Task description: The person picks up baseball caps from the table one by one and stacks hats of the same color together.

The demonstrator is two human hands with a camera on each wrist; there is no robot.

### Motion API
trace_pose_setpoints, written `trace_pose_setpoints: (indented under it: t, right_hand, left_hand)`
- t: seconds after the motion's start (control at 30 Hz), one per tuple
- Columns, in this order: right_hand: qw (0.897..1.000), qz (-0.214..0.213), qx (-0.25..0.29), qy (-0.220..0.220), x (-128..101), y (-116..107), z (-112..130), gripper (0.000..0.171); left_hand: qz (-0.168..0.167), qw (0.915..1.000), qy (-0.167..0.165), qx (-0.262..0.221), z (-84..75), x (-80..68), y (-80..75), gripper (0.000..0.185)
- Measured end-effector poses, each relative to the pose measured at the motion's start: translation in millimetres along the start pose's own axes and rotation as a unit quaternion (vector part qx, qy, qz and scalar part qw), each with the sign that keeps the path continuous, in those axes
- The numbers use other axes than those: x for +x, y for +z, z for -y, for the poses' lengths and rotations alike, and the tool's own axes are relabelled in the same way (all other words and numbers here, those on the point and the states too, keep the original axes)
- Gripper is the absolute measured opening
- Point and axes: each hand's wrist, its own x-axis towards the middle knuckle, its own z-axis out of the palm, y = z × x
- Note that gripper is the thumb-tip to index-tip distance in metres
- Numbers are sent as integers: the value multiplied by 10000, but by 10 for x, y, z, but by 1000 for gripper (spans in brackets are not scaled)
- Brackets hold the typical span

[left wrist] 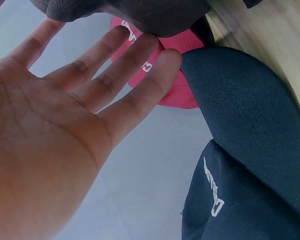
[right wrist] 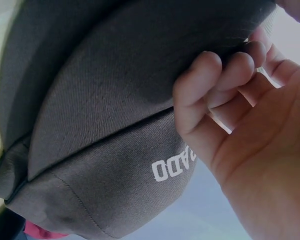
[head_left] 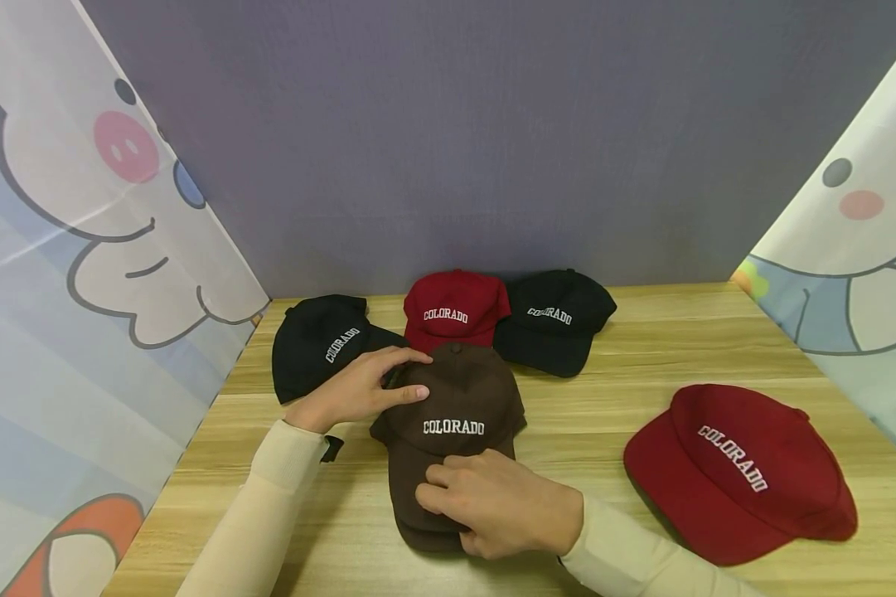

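Two brown caps lie one over the other in front of me; the upper cap (head_left: 458, 388) reads COLORADO, and the lower cap's brim (head_left: 442, 542) peeks out beneath. My right hand (head_left: 503, 506) pinches the upper brim (right wrist: 115, 85) at its right side, fingers curled on top and thumb near the edge. My left hand (head_left: 369, 385) rests at the left of the crown, its fingers (left wrist: 122, 82) nearly straight and fingertips against the fabric. Just left of that hand sits a black cap (head_left: 317, 344), its brim (left wrist: 245, 95) pointing toward the brown caps.
Behind the brown caps are a red cap (head_left: 455, 307) and another black cap (head_left: 555, 323), side by side near the grey wall (head_left: 492, 141). A larger-looking red cap (head_left: 753, 473) lies at the right on the wooden table (head_left: 582, 423). Cartoon-printed sheets (head_left: 82, 249) flank both sides.
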Motion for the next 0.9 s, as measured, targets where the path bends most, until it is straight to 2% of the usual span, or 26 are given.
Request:
trace_pose_setpoints:
  t: [0.2, 0.5, 0.8, 0.9]
  right_hand:
    - [9999, 103, 73, 0, -1, 3, 4, 49]
    - [9999, 130, -24, -5, -18, 5, 28, 50]
    - [10000, 77, 32, -31, -28, 6, 27, 50]
    - [9996, 218, 166, 17, -28, -6, 30, 46]
  left_hand:
    - [71, 10000, 6, -68, -1, 2, 0, 49]
    - [295, 9992, -257, 16, -14, -1, 0, 53]
    - [352, 9989, -310, -23, -23, 0, -4, 55]
    - [358, 9988, -324, -21, -27, -2, -9, 55]
